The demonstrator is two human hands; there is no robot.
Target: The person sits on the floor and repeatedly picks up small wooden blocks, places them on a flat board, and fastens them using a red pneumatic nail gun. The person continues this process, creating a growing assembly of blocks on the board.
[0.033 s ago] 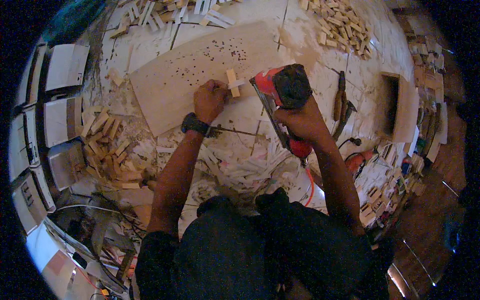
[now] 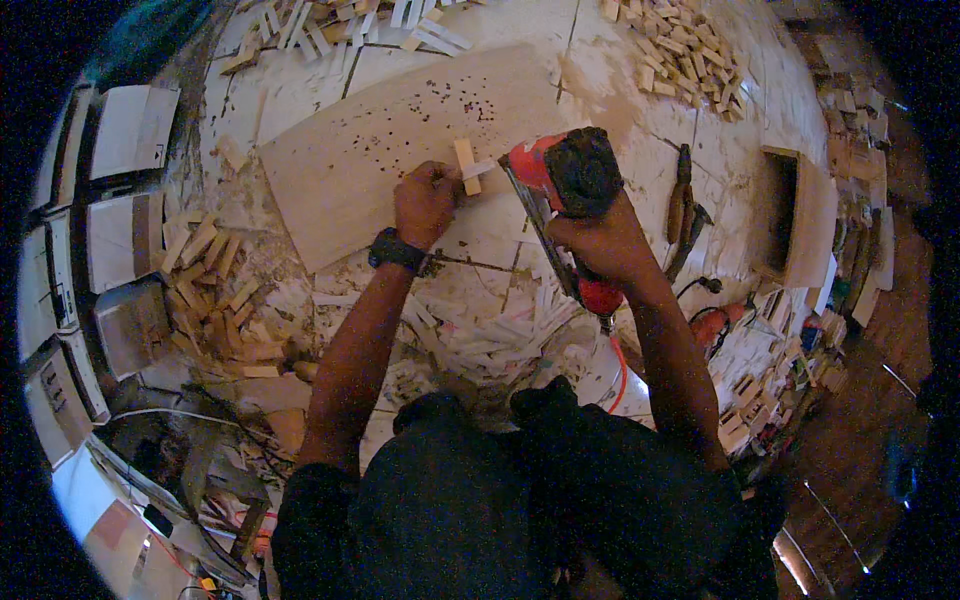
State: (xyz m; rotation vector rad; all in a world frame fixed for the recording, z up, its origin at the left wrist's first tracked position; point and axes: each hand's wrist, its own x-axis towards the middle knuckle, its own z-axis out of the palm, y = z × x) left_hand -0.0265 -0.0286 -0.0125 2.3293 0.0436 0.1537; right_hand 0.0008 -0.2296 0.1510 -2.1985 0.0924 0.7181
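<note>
My right hand [image 2: 625, 245] grips a red and black nail gun [image 2: 540, 165], held above the floor with its nose pointing up and left. An orange hose [image 2: 620, 375] runs down from its handle. A wristwatch is on my left wrist, and my left hand [image 2: 428, 198] is closed in a pinch at a small wooden block [image 2: 465, 155]. A pale strip [image 2: 482, 171] lies across that block, its right end close to the gun's nose. Both pieces are over a flat wooden board [image 2: 330, 180]; my fingers hide part of them. Dark specks dot the board.
Piles of small wood blocks lie at the left [image 2: 215, 290] and far right [image 2: 690, 55]. Joined pieces [image 2: 430, 35] sit at the far edge. An open wooden box [image 2: 800, 215] and a hammer-like tool [image 2: 682, 200] are to the right. Offcuts [image 2: 480, 330] litter the floor before me.
My left hand and the block have shifted very slightly to the right. The nail gun stays almost in place.
</note>
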